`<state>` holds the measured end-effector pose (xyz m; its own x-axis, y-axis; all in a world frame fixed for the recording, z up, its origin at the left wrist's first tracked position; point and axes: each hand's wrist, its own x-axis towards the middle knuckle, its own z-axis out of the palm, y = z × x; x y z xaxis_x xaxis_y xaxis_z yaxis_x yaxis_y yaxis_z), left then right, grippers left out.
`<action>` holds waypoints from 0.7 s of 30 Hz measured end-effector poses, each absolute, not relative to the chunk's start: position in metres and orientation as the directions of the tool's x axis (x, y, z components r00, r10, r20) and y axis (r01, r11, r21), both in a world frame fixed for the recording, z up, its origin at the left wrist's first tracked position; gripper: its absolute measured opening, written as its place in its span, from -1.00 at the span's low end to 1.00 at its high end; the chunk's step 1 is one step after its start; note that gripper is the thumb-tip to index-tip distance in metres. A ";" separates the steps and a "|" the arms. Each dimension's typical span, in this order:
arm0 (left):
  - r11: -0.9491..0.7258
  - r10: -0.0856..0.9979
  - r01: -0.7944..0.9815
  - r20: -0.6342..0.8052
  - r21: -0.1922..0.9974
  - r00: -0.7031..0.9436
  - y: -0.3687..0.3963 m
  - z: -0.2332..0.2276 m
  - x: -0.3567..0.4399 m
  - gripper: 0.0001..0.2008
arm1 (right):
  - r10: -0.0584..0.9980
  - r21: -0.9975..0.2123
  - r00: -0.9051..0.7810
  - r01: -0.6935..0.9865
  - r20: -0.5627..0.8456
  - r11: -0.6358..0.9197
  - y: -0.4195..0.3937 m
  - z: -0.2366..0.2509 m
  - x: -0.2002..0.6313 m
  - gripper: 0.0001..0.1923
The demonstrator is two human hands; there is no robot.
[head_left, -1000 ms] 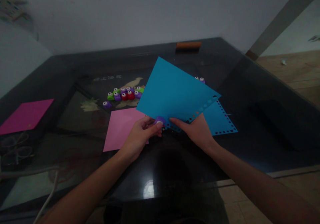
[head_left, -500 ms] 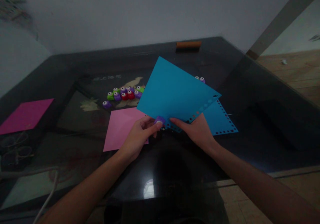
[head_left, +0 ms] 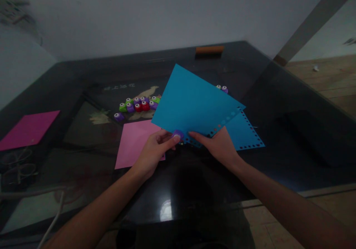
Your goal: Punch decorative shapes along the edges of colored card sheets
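While both hands are working at the near side of a blue sheet [head_left: 194, 100], the left hand [head_left: 152, 148] is gripping a small purple punch [head_left: 177, 133] — its thumb is resting on the punch's pale top. The punch is sitting at the near left part of the blue sheet. The right hand [head_left: 219, 145] is holding the same sheet along its near edge, thumb on top, the other fingers being hidden underneath. The sheet is being held above the tabletop [head_left: 194, 193], small holes [head_left: 211, 133] running along its near right edge. A second blue sheet [head_left: 241, 130] is lying partly beneath it at the right, holes lining its edges. A pale pink sheet [head_left: 136, 141] is lying to the blue sheet's near left; a magenta sheet [head_left: 30, 129] is lying well apart, farther left. A cluster of punches [head_left: 138, 108] — green, purple and red — is standing just left of the blue sheet, and two more punches [head_left: 224, 90] are showing beyond its right side. A brown cylinder [head_left: 209, 50] is lying beyond it.
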<state>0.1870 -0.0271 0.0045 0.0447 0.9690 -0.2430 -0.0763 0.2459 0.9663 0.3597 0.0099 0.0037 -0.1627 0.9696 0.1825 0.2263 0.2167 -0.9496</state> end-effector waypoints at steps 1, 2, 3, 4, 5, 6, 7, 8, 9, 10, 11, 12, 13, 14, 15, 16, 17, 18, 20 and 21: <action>0.241 0.970 -0.077 -0.239 0.967 0.041 -0.027 0.004 0.187 -0.72 | 0.969 -0.950 -0.165 0.222 0.186 0.220 0.010 0.004 0.359 -0.75; 0.237 0.971 -0.076 -0.235 0.968 0.039 -0.027 0.004 0.187 -0.73 | 0.967 -0.950 -0.169 0.216 0.193 0.227 0.010 0.005 0.359 -0.73; 0.233 0.972 -0.076 -0.231 0.969 0.038 -0.027 0.004 0.187 -0.74 | 0.965 -0.949 -0.172 0.210 0.200 0.234 0.010 0.005 0.359 -0.71; 0.228 0.973 -0.076 -0.226 0.971 0.037 -0.027 0.004 0.187 -0.75 | 0.963 -0.949 -0.174 0.207 0.204 0.239 0.010 0.006 0.359 -0.68; 0.225 0.974 -0.075 -0.222 0.972 0.036 -0.027 0.004 0.187 -0.76 | 0.963 -0.948 -0.175 0.206 0.207 0.241 0.010 0.006 0.359 -0.64; 0.222 0.975 -0.071 -0.220 0.972 0.033 -0.027 0.004 0.187 -0.76 | 0.962 -0.948 -0.174 0.207 0.209 0.243 0.010 0.006 0.359 -0.61; 0.221 0.975 -0.065 -0.219 0.973 0.028 -0.027 0.004 0.187 -0.77 | 0.962 -0.946 -0.174 0.211 0.212 0.247 0.010 0.006 0.359 -0.59; 0.220 0.975 -0.060 -0.219 0.974 0.024 -0.028 0.004 0.187 -0.77 | 0.961 -0.943 -0.171 0.219 0.218 0.253 0.010 0.006 0.359 -0.58; 0.221 0.975 -0.054 -0.220 0.974 0.020 -0.028 0.004 0.187 -0.78 | 0.960 -0.938 -0.169 0.227 0.225 0.260 0.010 0.006 0.359 -0.57; 0.221 0.975 -0.050 -0.220 0.974 0.017 -0.028 0.004 0.187 -0.78 | 0.958 -0.934 -0.170 0.236 0.231 0.267 0.010 0.006 0.359 -0.57; 0.220 0.975 -0.048 -0.219 0.974 0.017 -0.028 0.004 0.187 -0.78 | 0.957 -0.931 -0.172 0.244 0.234 0.272 0.010 0.005 0.359 -0.57; 0.218 0.976 -0.047 -0.217 0.975 0.018 -0.028 0.004 0.187 -0.78 | 0.957 -0.930 -0.175 0.250 0.232 0.271 0.011 0.005 0.360 -0.58; 0.216 0.976 -0.046 -0.215 0.975 0.020 -0.028 0.004 0.187 -0.78 | 0.957 -0.930 -0.178 0.253 0.227 0.268 0.011 0.004 0.360 -0.58; 0.214 0.977 -0.046 -0.213 0.976 0.021 -0.028 0.004 0.187 -0.78 | 0.958 -0.931 -0.179 0.251 0.225 0.265 0.011 0.004 0.360 -0.59; 0.213 0.977 -0.047 -0.212 0.976 0.021 -0.028 0.003 0.186 -0.79 | 0.958 -0.932 -0.179 0.248 0.226 0.266 0.011 0.003 0.360 -0.60; 0.213 0.977 -0.047 -0.212 0.976 0.021 -0.028 0.003 0.186 -0.79 | 0.957 -0.932 -0.178 0.243 0.229 0.268 0.011 0.003 0.360 -0.62; 0.213 0.977 -0.046 -0.213 0.976 0.020 -0.028 0.002 0.186 -0.80 | 0.956 -0.933 -0.178 0.237 0.232 0.270 0.011 0.002 0.360 -0.65; 0.214 0.977 -0.045 -0.213 0.976 0.019 -0.028 0.002 0.186 -0.80 | 0.956 -0.934 -0.180 0.231 0.233 0.271 0.011 0.002 0.360 -0.68; 0.211 0.977 -0.043 -0.211 0.976 0.019 -0.028 0.002 0.186 -0.81 | 0.955 -0.935 -0.186 0.228 0.233 0.273 0.011 0.002 0.360 -0.74; 0.208 0.978 -0.043 -0.208 0.977 0.016 -0.028 0.002 0.186 -0.81 | 0.954 -0.934 -0.189 0.232 0.232 0.273 0.011 0.002 0.360 -0.75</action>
